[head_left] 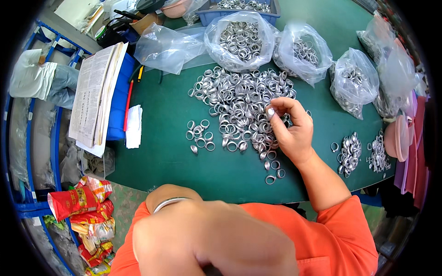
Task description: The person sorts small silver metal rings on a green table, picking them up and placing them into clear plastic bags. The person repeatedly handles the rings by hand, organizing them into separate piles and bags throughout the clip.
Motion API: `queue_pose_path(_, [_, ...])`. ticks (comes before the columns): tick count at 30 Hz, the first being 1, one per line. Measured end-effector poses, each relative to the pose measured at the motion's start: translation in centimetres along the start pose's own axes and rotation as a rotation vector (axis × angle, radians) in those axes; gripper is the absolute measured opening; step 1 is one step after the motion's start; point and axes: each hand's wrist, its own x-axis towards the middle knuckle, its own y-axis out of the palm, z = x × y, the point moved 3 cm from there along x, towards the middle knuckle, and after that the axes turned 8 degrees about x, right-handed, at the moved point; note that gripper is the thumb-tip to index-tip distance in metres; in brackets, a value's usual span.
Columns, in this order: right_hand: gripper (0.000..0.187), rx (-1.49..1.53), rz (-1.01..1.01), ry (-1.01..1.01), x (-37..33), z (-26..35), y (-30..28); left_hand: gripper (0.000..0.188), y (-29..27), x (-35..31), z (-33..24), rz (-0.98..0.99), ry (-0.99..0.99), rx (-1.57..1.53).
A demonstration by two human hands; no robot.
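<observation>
A large heap of silver-grey metal rings [239,101] lies on the green table [161,170]. Over the right part of the heap is my right hand [294,131], its thumb and fingers curled together in a pinch. Something small and shiny shows at the thumb tip; whether it is a ring or the nail I cannot make out. My left hand [221,239] is raised very close to the camera, large and blurred, a bangle on the wrist behind it. Its fingers are hidden. A smaller group of rings [198,133] sits left of the heap.
Open plastic bags of rings [239,41] line the back, below a blue crate [235,16]. At right are more bags [354,78], two small ring piles [350,154] and a pink basin [398,138]. Papers [99,96] lean on a blue bin at left, beside a red pen [128,106].
</observation>
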Motion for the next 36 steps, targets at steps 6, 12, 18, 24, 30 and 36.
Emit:
queue_pose_path(6, [0.015, -0.028, 0.031, -0.010, 0.0, -0.3, -0.2, 0.010, 0.3, 0.1, -0.4, 0.019, -0.037, 0.100])
queue_pose_path(12, [0.014, 0.020, 0.042, 0.024, 0.0, -0.4, -0.2, 0.008, -0.7, 0.9, 0.4, 0.304, 0.055, -0.017])
queue_pose_path(18, [0.014, 0.010, 0.049, 0.015, -0.1, -0.4, -0.2, 0.006, -1.2, 1.0, 0.0, 0.378, 0.024, -0.067])
queue_pose_path(24, [0.011, 0.041, 0.014, 0.017, -0.2, -0.6, -0.3, 0.004, -1.4, 1.3, -0.2, 0.479, -0.032, -0.113])
queue_pose_path(30, [0.021, -0.038, 0.028, -0.337, 0.9, 0.8, -1.2, 0.004, -4.4, 2.3, 1.8, 0.528, -0.223, -0.130])
queue_pose_path(36, [0.026, -0.551, -0.492, -0.641, 4.6, 2.3, -10.1, 0.016, -13.0, 0.4, 8.0, -0.131, -0.534, -0.170])
